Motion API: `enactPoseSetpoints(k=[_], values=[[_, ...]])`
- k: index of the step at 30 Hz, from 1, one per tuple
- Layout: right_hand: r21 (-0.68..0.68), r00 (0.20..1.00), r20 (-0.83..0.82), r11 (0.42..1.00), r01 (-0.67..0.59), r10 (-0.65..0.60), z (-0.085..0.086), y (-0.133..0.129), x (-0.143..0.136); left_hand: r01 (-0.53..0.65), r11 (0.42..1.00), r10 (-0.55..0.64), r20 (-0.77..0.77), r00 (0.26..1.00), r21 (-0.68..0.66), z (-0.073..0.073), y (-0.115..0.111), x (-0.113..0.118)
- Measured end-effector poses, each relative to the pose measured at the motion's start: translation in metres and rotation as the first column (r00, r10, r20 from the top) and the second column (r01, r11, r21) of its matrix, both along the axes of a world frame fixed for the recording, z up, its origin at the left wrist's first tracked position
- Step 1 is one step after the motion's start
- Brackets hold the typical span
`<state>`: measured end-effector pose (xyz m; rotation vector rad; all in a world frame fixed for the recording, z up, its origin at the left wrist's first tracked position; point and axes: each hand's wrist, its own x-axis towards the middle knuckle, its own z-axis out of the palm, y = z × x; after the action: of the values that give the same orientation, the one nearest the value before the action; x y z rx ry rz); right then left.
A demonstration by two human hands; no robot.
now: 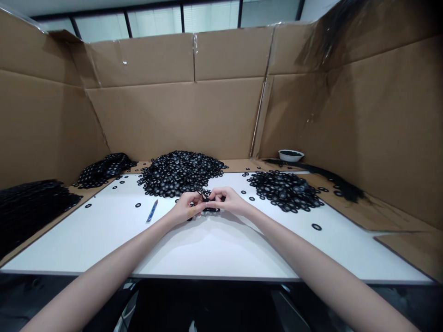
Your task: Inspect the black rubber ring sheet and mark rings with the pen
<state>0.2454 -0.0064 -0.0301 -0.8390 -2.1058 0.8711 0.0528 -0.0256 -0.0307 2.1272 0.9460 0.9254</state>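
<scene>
My left hand (188,206) and my right hand (225,201) meet over the middle of the white board (221,249), with bent fingers pressed together. Between them they grip a small cluster of black rings (210,210), some of which shows below the fingertips. Thin dark strands stick up between the fingers. How the rings are joined is too small to tell, and the fingers partly cover them. Just behind my hands rises a large heap of loose black rings (180,171). A smaller heap of black rings (285,189) lies to the right.
A blue pen-like tool (152,210) lies left of my hands. Single rings (316,227) are scattered about. Dark piles (34,207) sit at far left. At back right stand a white bowl (291,155) and a bundle of dark strands (332,177). Cardboard walls (173,115) enclose the board.
</scene>
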Motion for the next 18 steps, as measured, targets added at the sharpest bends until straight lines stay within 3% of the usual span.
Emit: enactPoseSetpoints(k=[10, 18], values=[[0.113, 1.0, -0.014, 0.994, -0.007, 0.009, 0.0, 0.0, -0.004, -0.017, 0.995, 0.031, 0.146, 0.989, -0.097, -0.006, 0.005, 0.001], [0.115, 0.981, -0.125, 0.98, 0.164, -0.15, 0.001, 0.011, 0.006, 0.013, 0.991, 0.019, 0.235, 0.972, -0.135, -0.005, 0.005, 0.003]])
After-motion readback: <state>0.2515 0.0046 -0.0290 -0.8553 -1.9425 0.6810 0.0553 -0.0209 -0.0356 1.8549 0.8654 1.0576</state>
